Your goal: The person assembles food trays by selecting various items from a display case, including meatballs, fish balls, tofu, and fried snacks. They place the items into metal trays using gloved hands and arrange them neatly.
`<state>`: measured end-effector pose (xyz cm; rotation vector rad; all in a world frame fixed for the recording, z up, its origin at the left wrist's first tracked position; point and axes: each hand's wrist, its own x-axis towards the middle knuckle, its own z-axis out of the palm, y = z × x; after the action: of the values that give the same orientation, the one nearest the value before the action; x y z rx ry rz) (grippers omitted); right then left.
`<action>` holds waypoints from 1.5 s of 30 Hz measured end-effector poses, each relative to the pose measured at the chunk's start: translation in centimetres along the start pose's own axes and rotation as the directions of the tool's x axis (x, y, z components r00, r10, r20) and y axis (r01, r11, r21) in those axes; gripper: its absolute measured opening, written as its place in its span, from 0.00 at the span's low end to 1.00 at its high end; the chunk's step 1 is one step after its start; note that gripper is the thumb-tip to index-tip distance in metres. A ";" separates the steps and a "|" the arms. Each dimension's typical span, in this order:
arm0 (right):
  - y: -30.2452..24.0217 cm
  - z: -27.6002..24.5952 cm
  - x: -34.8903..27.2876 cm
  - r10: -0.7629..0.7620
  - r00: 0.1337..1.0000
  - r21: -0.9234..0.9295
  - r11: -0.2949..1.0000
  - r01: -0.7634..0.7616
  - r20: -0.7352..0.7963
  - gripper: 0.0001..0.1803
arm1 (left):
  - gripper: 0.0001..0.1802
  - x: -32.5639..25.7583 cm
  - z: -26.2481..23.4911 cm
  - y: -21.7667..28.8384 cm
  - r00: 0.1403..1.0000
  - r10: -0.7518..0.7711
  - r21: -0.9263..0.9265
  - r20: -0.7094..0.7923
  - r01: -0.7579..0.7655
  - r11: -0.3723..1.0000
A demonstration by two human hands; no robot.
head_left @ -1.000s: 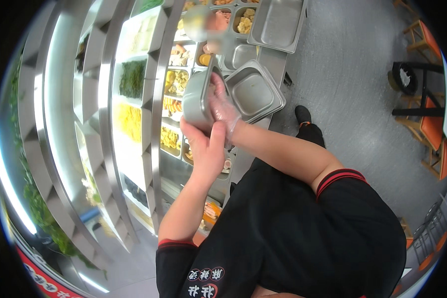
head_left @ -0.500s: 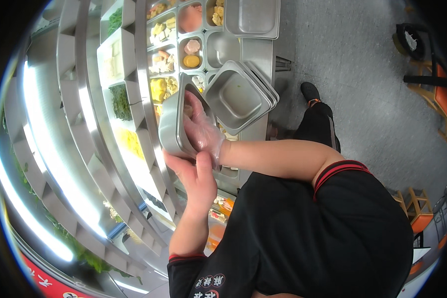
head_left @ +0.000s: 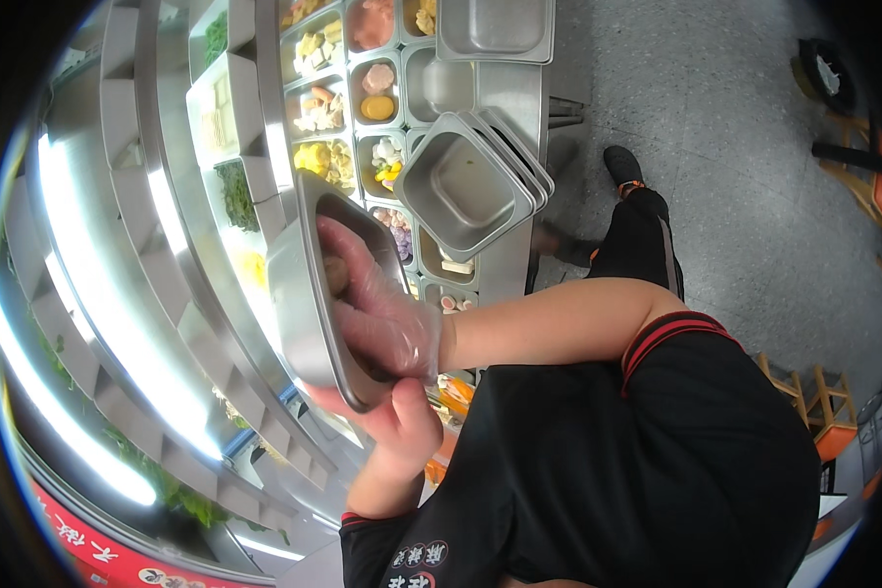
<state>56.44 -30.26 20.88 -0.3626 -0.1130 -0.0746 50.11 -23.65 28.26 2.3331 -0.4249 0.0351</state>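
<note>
My left hand [head_left: 402, 416], bare, grips the near end of a deep steel food pan [head_left: 309, 323], its thumb at the rim. The pan is tilted, with its mouth turned toward my right hand [head_left: 387, 314]. That hand wears a clear plastic glove and reaches inside, fingers curved around a brownish, rounded piece [head_left: 336, 277]. The pan wall and the glove hide part of the fingers, so the kind of piece is unclear. Just right of the pan, a stack of steel pans [head_left: 470, 186] sits at an angle on the counter's food pans.
Steel compartments hold yellow food pieces [head_left: 325, 162], sausage-like pieces [head_left: 320, 108] and a pink-and-yellow pair [head_left: 377, 93]. Another steel pan [head_left: 495, 27] stands at the far counter edge. Lit shelves with white bins [head_left: 220, 113] run along the left. Another person's leg [head_left: 637, 235] is beside the counter.
Both hands and the pan have moved left and nearer to me. The pan's mouth has turned more into view. Compartments with white-and-yellow and purple pieces now show behind it.
</note>
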 end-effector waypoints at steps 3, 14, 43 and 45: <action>0.9 -1.4 1.1 0.019 0.999 -0.174 0.984 -0.025 -0.039 0.48 | 0.50 1.1 1.6 -0.4 0.996 -0.064 0.001 -0.056 0.064 0.998; 1.0 -3.2 2.0 0.324 0.936 0.390 0.886 -0.249 -0.137 0.42 | 0.41 2.0 3.6 -2.8 0.967 -0.247 -0.097 -0.055 0.241 0.966; 18.7 6.7 -9.1 0.741 0.398 -0.412 0.178 -0.894 -0.542 0.20 | 0.38 -26.0 -3.2 -20.3 0.827 -0.561 -0.879 0.025 -0.249 -0.406; 19.8 8.1 -10.8 0.688 0.475 -0.587 0.088 -0.805 -0.549 0.25 | 0.38 -27.4 -4.4 -21.5 0.838 -0.546 -0.868 -0.010 -0.278 -0.411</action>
<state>46.84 -8.30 20.13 -1.3447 0.2965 0.9819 31.38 1.67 12.67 0.2987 0.2590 0.0876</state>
